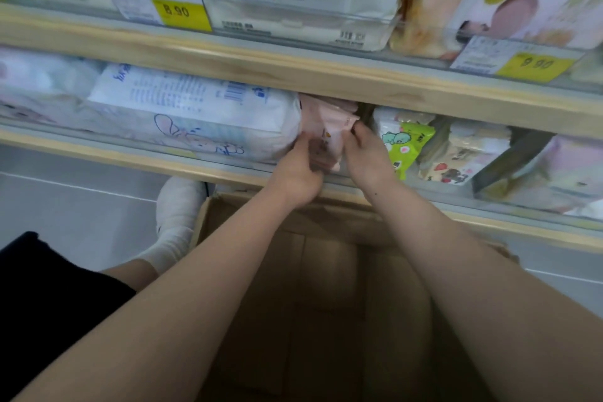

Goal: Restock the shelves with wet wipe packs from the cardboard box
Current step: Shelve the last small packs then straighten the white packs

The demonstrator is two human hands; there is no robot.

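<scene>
On the lower wooden shelf, in the narrow gap between packs, I am holding a soft pale-pink wet wipe pack on end with both hands. My left hand is gripping its near left side, fingers curled against it, and my right hand is pinching its upper right corner. The pack is touching the large white bundle with a blue rabbit drawing on its left; to its right a thin dark slot is separating it from the small green-and-white cartoon pack. Its top is sitting just under the front edge of the upper wooden shelf, leaving little room above. Below my forearms, the open brown cardboard box is standing on the floor, its far rim tucked just under the lower shelf's lip.
</scene>
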